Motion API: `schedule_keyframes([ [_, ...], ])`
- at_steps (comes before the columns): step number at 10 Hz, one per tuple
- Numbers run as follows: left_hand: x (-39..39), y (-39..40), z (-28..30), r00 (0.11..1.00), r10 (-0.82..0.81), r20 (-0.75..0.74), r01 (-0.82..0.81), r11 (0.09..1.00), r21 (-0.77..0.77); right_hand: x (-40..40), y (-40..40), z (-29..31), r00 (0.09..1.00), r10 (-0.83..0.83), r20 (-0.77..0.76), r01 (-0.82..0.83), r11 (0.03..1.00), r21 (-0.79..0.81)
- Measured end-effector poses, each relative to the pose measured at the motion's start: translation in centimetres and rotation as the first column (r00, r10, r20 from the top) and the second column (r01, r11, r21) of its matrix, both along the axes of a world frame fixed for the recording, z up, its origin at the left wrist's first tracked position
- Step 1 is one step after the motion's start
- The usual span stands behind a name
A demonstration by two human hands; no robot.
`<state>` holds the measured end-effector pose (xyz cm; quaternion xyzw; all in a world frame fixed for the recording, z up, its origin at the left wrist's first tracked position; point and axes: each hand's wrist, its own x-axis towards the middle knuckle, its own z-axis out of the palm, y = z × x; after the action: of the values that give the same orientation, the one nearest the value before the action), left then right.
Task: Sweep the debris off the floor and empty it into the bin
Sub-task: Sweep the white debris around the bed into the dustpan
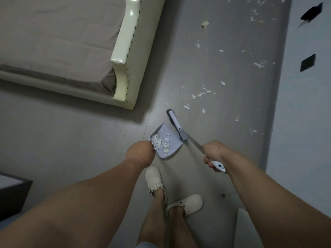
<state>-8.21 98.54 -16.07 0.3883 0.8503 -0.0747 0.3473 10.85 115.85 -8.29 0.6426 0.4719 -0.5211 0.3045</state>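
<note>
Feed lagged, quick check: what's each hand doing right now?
Left hand: grips the dustpan handle.
Right hand: grips the broom handle.

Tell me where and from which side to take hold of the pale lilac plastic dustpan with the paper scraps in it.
Grip the pale lilac plastic dustpan at its handle end, the near-left edge where the left hand already holds it. Come from the person's side: the white paper scraps lie heaped against that rear wall, and the open lip faces away toward the grey-headed broom, which the right hand holds by its shaft. Keep the lip raised, probably.
</note>
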Motion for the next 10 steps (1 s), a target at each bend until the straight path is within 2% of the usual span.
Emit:
schedule_keyframes([
  [1,-0.2,0.7,0.1,1.0,-0.003,0.003,0.003,1.0,-0.028,-1.0,0.7,-0.1,0.999,0.039,0.003,-0.039,0.994,0.098],
  [2,-0.7,1.1,0.2,1.0,0.0,0.014,0.001,0.999,-0.046,-2.7,0.1,-1.8,0.991,0.129,-0.041,-0.125,0.989,0.075],
  [3,-1.1,0.9,0.4,1.0,-0.004,0.021,0.005,0.999,-0.043,-3.9,-0.5,-1.5,0.991,0.134,-0.02,-0.134,0.991,0.003],
  [4,-2.2,-0.1,0.8,1.0,-0.009,-0.009,0.009,1.0,-0.019,-3.9,-0.3,-0.1,0.995,0.097,-0.001,-0.097,0.992,-0.08],
  [5,-4.4,-0.7,1.3,0.999,0.005,-0.038,-0.004,0.999,0.032,-3.9,1.1,1.6,1.0,-0.025,-0.019,0.024,0.998,-0.054],
  [7,-10.0,1.1,1.5,0.994,0.088,-0.059,-0.083,0.993,0.08,-8.9,6.1,2.5,0.976,-0.141,-0.163,0.163,0.978,0.13],
  [8,-12.6,3.4,1.2,0.99,0.125,-0.067,-0.119,0.99,0.079,-12.6,9.2,1.1,0.978,-0.107,-0.181,0.139,0.975,0.176],
  [9,-14.7,6.0,0.4,0.984,0.166,-0.068,-0.161,0.984,0.075,-15.8,12.4,-1.0,0.985,0.0,-0.175,0.041,0.973,0.228],
  [10,-15.9,8.3,-0.6,0.979,0.177,-0.099,-0.169,0.982,0.085,-18.1,14.7,-3.6,0.994,0.055,-0.093,-0.031,0.971,0.237],
])
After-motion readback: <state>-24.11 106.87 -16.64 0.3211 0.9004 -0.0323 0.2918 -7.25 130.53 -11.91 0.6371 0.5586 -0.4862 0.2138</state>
